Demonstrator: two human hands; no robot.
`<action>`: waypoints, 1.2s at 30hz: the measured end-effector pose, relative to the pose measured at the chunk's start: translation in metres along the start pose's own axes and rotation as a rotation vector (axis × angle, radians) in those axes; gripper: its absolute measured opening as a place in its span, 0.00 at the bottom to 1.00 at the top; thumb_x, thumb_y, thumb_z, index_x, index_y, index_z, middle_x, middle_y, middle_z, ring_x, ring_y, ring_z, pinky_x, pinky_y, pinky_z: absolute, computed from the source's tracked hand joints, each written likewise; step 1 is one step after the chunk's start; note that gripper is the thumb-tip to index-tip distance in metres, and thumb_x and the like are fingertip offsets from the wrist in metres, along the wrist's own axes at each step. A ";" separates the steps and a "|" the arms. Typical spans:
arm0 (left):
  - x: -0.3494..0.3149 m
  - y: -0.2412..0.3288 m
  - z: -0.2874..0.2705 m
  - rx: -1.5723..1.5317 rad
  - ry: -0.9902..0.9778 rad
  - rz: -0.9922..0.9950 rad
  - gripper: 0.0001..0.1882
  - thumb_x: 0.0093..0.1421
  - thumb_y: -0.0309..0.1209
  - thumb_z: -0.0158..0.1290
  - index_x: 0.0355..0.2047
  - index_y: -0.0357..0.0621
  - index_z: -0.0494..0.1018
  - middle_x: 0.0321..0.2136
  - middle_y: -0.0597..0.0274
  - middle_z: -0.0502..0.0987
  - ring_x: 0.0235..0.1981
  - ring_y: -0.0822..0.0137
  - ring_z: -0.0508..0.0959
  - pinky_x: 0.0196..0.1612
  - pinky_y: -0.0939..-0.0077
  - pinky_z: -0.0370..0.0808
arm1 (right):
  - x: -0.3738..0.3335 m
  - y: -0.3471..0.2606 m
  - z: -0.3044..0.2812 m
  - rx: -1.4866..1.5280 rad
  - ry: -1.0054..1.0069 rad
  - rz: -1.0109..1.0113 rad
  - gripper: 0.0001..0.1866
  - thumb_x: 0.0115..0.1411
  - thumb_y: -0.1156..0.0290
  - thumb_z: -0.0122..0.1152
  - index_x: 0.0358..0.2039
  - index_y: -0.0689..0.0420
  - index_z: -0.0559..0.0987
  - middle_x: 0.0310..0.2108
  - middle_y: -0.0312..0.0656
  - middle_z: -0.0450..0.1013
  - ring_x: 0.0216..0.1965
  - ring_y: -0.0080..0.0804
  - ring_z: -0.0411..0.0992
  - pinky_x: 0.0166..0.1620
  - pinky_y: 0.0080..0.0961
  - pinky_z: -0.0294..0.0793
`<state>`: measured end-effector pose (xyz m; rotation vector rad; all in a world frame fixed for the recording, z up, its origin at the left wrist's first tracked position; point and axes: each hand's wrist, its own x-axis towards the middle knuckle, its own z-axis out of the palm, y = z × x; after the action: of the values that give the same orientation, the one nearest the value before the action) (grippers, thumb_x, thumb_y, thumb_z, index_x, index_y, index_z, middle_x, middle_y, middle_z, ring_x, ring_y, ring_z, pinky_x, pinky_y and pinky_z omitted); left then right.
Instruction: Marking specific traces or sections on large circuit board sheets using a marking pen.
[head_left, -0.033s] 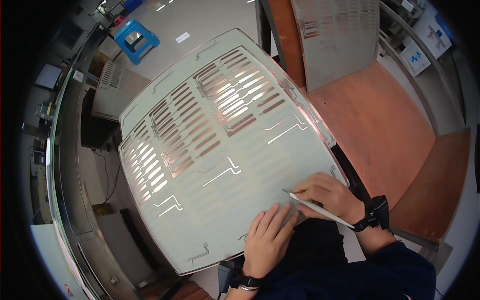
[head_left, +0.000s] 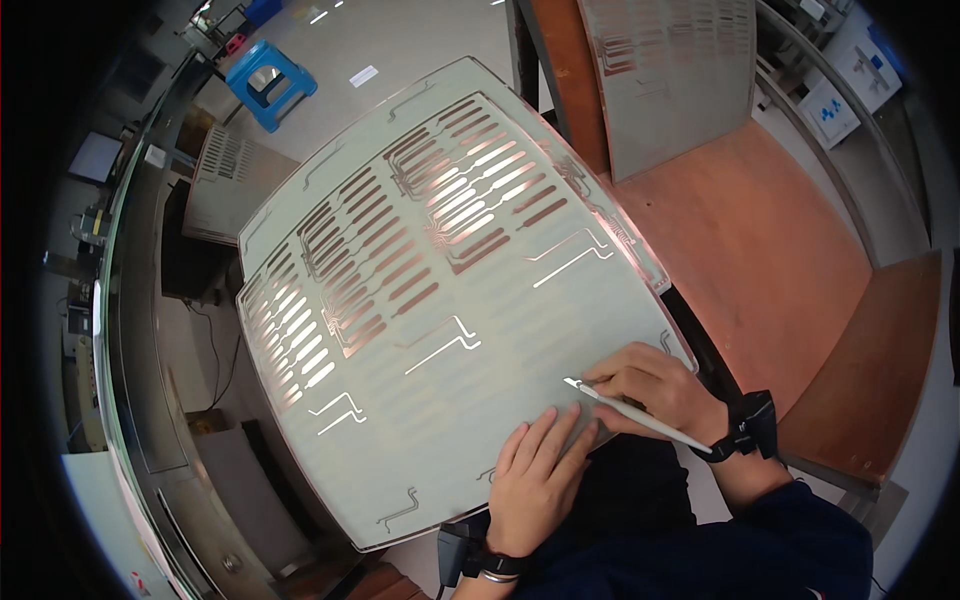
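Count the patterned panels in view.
3: the large panel under the left hand, a leaning panel at upper right, a partly covered panel at left. More may be hidden.

Large pale grey-green copper-traced panel (head_left: 430,430), left hand (head_left: 532,490) resting on it. Pale grey floor (head_left: 430,40): blue plastic stool (head_left: 241,66), white rectangular patch (head_left: 364,75).

The blade (head_left: 572,382) of the knife (head_left: 645,418) in the right hand (head_left: 655,386), dull grey a moment ago, now shines bright white, and the tail end of the handle (head_left: 690,441) sits very slightly higher; the whole view has slipped a touch, with the blue stool (head_left: 256,58) a little further left
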<state>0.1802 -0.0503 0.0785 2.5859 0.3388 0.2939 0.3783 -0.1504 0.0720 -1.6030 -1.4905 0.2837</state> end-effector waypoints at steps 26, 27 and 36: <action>0.020 0.005 -0.002 0.033 0.042 -0.071 0.23 0.50 0.27 0.62 0.49 0.47 0.78 0.58 0.62 0.73 0.49 0.60 0.73 0.53 0.64 0.64 | -0.009 -0.001 0.007 -0.134 0.032 -0.058 0.16 0.47 0.78 0.70 0.38 0.57 0.78 0.41 0.38 0.77 0.40 0.37 0.75 0.44 0.31 0.75; 0.020 0.005 -0.002 0.029 0.038 -0.072 0.23 0.50 0.27 0.62 0.50 0.47 0.78 0.58 0.62 0.73 0.50 0.60 0.73 0.53 0.64 0.64 | -0.010 0.000 0.009 -0.129 0.043 -0.048 0.16 0.47 0.78 0.70 0.38 0.57 0.78 0.41 0.38 0.77 0.40 0.37 0.75 0.44 0.31 0.75; 0.019 0.005 -0.001 0.035 0.049 -0.066 0.23 0.52 0.27 0.61 0.50 0.48 0.77 0.58 0.63 0.73 0.50 0.60 0.73 0.53 0.64 0.64 | -0.011 0.001 0.010 -0.124 0.066 -0.047 0.16 0.47 0.79 0.69 0.38 0.57 0.78 0.41 0.38 0.77 0.40 0.37 0.75 0.43 0.31 0.75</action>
<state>0.1992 -0.0482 0.0842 2.5992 0.4498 0.3313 0.3692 -0.1557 0.0609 -1.6561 -1.5184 0.1124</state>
